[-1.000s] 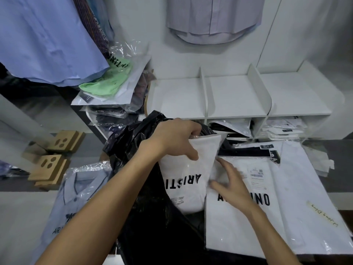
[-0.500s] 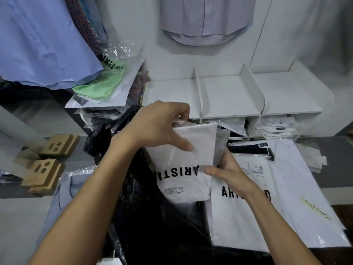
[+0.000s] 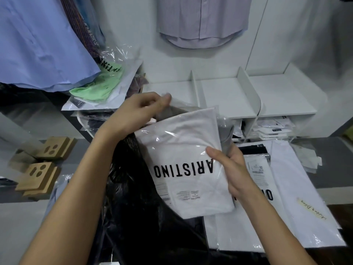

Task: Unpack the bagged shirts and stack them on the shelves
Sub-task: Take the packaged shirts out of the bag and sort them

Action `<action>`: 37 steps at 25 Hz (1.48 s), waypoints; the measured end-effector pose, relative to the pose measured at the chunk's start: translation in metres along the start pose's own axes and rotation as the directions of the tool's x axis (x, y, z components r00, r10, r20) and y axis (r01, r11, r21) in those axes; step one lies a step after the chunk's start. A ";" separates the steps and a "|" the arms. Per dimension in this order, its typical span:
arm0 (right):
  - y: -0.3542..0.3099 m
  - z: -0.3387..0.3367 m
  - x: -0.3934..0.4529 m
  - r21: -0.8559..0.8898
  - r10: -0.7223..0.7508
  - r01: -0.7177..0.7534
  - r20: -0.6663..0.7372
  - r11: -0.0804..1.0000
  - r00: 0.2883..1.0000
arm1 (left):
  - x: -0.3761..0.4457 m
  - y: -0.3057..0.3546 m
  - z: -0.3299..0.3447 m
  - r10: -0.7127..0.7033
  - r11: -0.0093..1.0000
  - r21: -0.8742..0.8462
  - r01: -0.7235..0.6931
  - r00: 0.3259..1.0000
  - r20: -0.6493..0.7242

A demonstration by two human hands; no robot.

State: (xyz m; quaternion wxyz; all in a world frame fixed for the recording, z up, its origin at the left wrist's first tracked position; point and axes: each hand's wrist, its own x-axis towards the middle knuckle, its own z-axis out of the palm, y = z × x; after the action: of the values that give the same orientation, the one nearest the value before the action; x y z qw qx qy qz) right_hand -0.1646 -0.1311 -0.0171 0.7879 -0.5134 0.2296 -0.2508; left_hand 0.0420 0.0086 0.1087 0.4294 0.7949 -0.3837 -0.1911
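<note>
A folded white shirt in a clear printed bag (image 3: 183, 159) is held up in front of me, above a large black plastic sack (image 3: 133, 217). My left hand (image 3: 141, 109) pinches the bag's clear top flap at its upper left corner. My right hand (image 3: 227, 167) grips the bag's right edge, thumb on the front. Behind stand the white shelves (image 3: 229, 96), whose top compartments are split by upright dividers. More bagged white shirts (image 3: 286, 197) lie flat on the counter at the right.
Bagged shirts, one green (image 3: 99, 88), are piled at the left of the shelves. Folded items fill the lower shelf (image 3: 271, 129). Blue (image 3: 42, 41) and lilac (image 3: 202, 20) shirts hang above. Wooden blocks (image 3: 40, 171) sit at the left, and a bagged blue shirt (image 3: 55, 197) lies beside the sack.
The bagged white shirt has come up out of the black sack and is held higher. My right hand moved from the flat shirts to its right edge; my left hand shifted to the top flap.
</note>
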 end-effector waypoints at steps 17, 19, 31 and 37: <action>-0.062 -0.056 0.005 0.044 0.021 -0.011 -0.245 0.999 0.969 | 0.022 0.004 0.060 -0.116 0.775 -0.554 0.302 0.931 0.346; -0.054 -0.063 0.006 -0.010 0.017 -0.019 -0.213 1.000 0.977 | 0.015 0.004 0.072 -0.141 0.772 -0.524 0.360 0.901 0.411; -0.041 -0.105 -0.005 -0.329 0.016 -0.120 -0.304 0.937 0.953 | -0.004 0.018 0.078 -0.229 0.775 -0.564 0.287 0.958 0.173; -0.020 -0.148 -0.012 -0.391 0.052 -0.201 -0.360 0.898 0.931 | -0.012 0.001 0.034 -0.193 0.727 -0.652 0.217 0.975 0.111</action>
State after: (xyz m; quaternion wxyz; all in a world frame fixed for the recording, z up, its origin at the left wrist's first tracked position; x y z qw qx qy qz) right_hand -0.2690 -0.2334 -0.0518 0.6216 -0.6035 0.4444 -0.2277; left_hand 0.0125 -0.0006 0.0902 0.6516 0.6259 -0.2089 -0.3743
